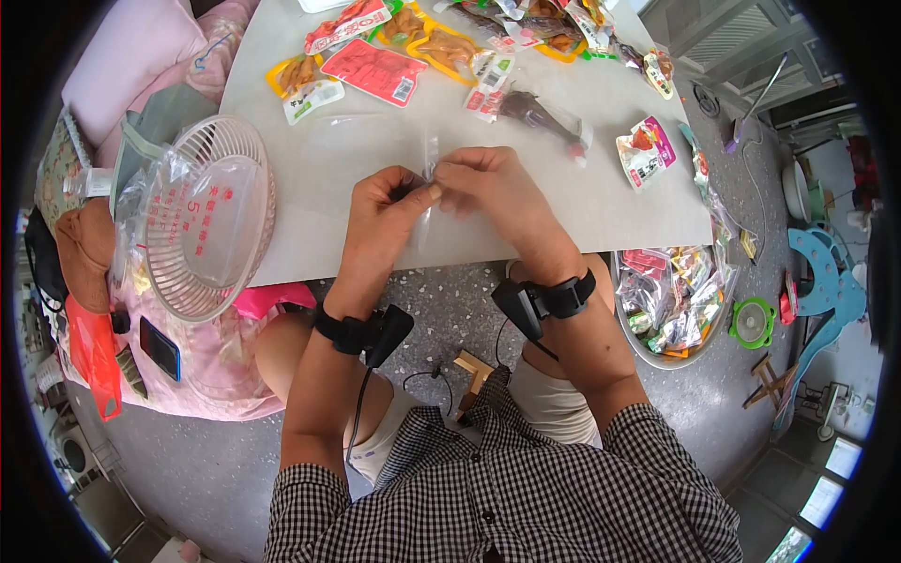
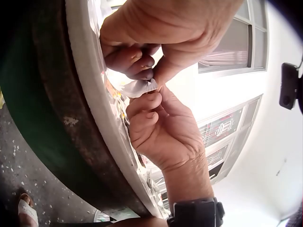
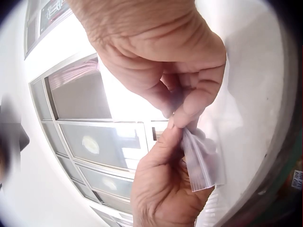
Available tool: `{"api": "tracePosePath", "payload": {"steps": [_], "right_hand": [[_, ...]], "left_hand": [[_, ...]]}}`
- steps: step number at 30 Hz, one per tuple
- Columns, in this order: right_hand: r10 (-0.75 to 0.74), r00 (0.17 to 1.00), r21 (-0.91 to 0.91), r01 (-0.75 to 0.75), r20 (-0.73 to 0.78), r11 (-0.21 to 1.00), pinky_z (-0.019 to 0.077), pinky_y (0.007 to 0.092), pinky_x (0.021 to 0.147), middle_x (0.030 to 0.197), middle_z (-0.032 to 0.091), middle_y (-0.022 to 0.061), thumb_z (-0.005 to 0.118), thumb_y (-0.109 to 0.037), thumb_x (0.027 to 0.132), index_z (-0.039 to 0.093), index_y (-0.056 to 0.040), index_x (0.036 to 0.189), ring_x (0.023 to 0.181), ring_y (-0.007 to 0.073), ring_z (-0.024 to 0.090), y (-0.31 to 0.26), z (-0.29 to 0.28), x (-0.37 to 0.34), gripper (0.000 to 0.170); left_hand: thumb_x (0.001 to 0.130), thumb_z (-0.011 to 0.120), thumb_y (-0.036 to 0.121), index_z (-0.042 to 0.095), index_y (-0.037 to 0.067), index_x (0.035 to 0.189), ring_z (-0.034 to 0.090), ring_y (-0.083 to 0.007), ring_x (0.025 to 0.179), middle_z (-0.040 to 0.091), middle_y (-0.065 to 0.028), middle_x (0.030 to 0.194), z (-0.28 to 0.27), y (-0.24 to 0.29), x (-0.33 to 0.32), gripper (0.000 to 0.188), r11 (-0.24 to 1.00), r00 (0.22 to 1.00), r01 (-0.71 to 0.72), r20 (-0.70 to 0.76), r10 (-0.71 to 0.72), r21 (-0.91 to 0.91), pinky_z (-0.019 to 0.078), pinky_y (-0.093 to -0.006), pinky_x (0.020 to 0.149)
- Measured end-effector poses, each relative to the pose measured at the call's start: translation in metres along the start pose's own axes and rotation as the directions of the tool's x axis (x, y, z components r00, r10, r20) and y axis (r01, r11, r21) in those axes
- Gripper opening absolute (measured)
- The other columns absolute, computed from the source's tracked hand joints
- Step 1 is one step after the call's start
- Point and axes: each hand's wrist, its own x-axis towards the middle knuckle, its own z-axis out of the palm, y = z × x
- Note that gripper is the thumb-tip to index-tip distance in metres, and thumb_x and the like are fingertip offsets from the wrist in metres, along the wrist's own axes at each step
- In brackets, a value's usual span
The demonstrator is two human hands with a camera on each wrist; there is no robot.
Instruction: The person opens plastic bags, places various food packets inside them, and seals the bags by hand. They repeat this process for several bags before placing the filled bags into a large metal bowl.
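Observation:
Over the near edge of the table, both hands meet at a small clear zip-lock bag. My left hand pinches the bag between thumb and fingertips. From the other side, my right hand pinches it too, thumb and fingertips right against those of the left. In the right wrist view, the ribbed zip strip of the bag hangs past the left hand. Part of the bag shows between the fingers in the left wrist view. The rest of it is hidden by the hands.
Several snack packets, among them a red one, lie across the far side of the table. A purple-and-white packet lies at the right. A plastic basket with clear bags stands left; a metal basin of packets sits lower right.

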Motion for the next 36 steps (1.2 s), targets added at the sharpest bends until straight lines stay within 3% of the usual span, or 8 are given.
{"api": "tracePosePath", "payload": {"steps": [2, 5, 8, 11, 14, 23, 31, 36], "right_hand": [[-0.004, 1.000, 0.007, 0.004, -0.007, 1.000, 0.0466, 0.0196, 0.052, 0.074, 0.065, 0.0030, 0.059, -0.015, 0.085, 0.067, 0.0007, 0.088, 0.060, 0.0074, 0.060, 0.001, 0.000, 0.001, 0.018], [-0.031, 0.998, -0.026, 0.030, -0.048, 0.999, 0.0455, 0.0194, 0.051, 0.072, 0.065, 0.0029, 0.058, -0.015, 0.084, 0.066, 0.0011, 0.086, 0.059, 0.0072, 0.059, 0.002, 0.002, 0.001, 0.018], [-0.070, 0.992, -0.101, 0.059, -0.102, 0.993, 0.0442, 0.0195, 0.051, 0.071, 0.064, 0.0026, 0.058, -0.016, 0.085, 0.066, 0.0007, 0.085, 0.058, 0.0068, 0.058, 0.002, 0.008, 0.001, 0.018], [-0.063, 0.992, -0.122, 0.049, -0.111, 0.991, 0.0436, 0.0198, 0.050, 0.070, 0.064, 0.0025, 0.058, -0.017, 0.086, 0.066, 0.0000, 0.084, 0.058, 0.0065, 0.058, 0.000, 0.012, 0.000, 0.019], [-0.055, 0.993, -0.134, 0.041, -0.106, 0.990, 0.0444, 0.0199, 0.051, 0.071, 0.064, 0.0026, 0.058, -0.018, 0.087, 0.066, -0.0003, 0.085, 0.058, 0.0066, 0.058, -0.001, 0.012, 0.000, 0.020], [-0.007, 0.998, -0.134, -0.002, -0.067, 0.991, 0.0446, 0.0202, 0.055, 0.071, 0.064, 0.0013, 0.061, -0.022, 0.085, 0.067, 0.0003, 0.085, 0.061, 0.0060, 0.057, -0.007, 0.013, -0.004, 0.023], [-0.060, 0.997, -0.159, 0.052, -0.050, 0.986, 0.0465, 0.0204, 0.051, 0.071, 0.064, 0.0033, 0.062, -0.017, 0.084, 0.067, 0.0021, 0.088, 0.058, 0.0067, 0.058, 0.002, 0.009, -0.001, 0.020], [-0.018, 0.999, -0.036, 0.016, -0.034, 0.999, 0.0463, 0.0203, 0.051, 0.069, 0.063, 0.0029, 0.059, -0.014, 0.083, 0.066, 0.0018, 0.087, 0.058, 0.0070, 0.058, 0.003, 0.006, 0.000, 0.018]], "left_hand": [[0.078, 0.069, 0.013, 0.060, -0.002, 0.078, 0.047, -0.0051, 0.063, 0.056, 0.0007, 0.067, -0.001, -0.002, 0.001, 0.017, 0.999, 0.999, -0.034, 0.018, 0.033, 0.030, 0.0387, -0.0221, 0.056], [0.077, 0.067, 0.011, 0.058, -0.002, 0.077, 0.052, -0.0122, 0.059, 0.057, -0.0047, 0.065, 0.007, -0.008, 0.000, 0.016, 0.926, 0.966, -0.222, -0.061, 0.251, 0.305, 0.0424, -0.0283, 0.055], [0.075, 0.063, 0.007, 0.056, -0.001, 0.076, 0.056, -0.0273, 0.057, 0.057, -0.0126, 0.066, 0.016, -0.008, -0.003, 0.011, 0.468, 0.750, -0.419, 0.005, 0.662, 0.778, 0.0449, -0.0381, 0.055], [0.073, 0.059, -0.003, 0.056, -0.002, 0.079, 0.057, -0.0325, 0.061, 0.058, -0.0172, 0.072, 0.014, -0.008, -0.008, 0.007, 0.421, 0.791, -0.372, 0.045, 0.610, 0.828, 0.0439, -0.0389, 0.053], [0.074, 0.059, 0.002, 0.054, -0.001, 0.075, 0.057, -0.0347, 0.059, 0.057, -0.0165, 0.067, 0.008, -0.014, -0.001, 0.006, 0.521, 0.799, -0.361, -0.031, 0.600, 0.773, 0.0438, -0.0442, 0.054], [0.073, 0.063, -0.001, 0.052, -0.003, 0.068, 0.049, -0.0234, 0.045, 0.052, -0.0151, 0.055, 0.007, -0.011, -0.001, 0.012, 0.795, 0.886, -0.324, -0.131, 0.445, 0.514, 0.0377, -0.0334, 0.046], [0.073, 0.066, 0.000, 0.052, -0.002, 0.069, 0.055, -0.0200, 0.050, 0.056, -0.0129, 0.057, 0.011, -0.014, -0.001, 0.015, 0.836, 0.911, -0.291, -0.131, 0.390, 0.465, 0.0425, -0.0314, 0.049], [0.071, 0.070, 0.001, 0.052, -0.001, 0.070, 0.053, -0.0166, 0.051, 0.056, -0.0118, 0.059, 0.012, -0.009, -0.002, 0.018, 0.804, 0.898, -0.303, -0.128, 0.420, 0.511, 0.0416, -0.0295, 0.049]]}}
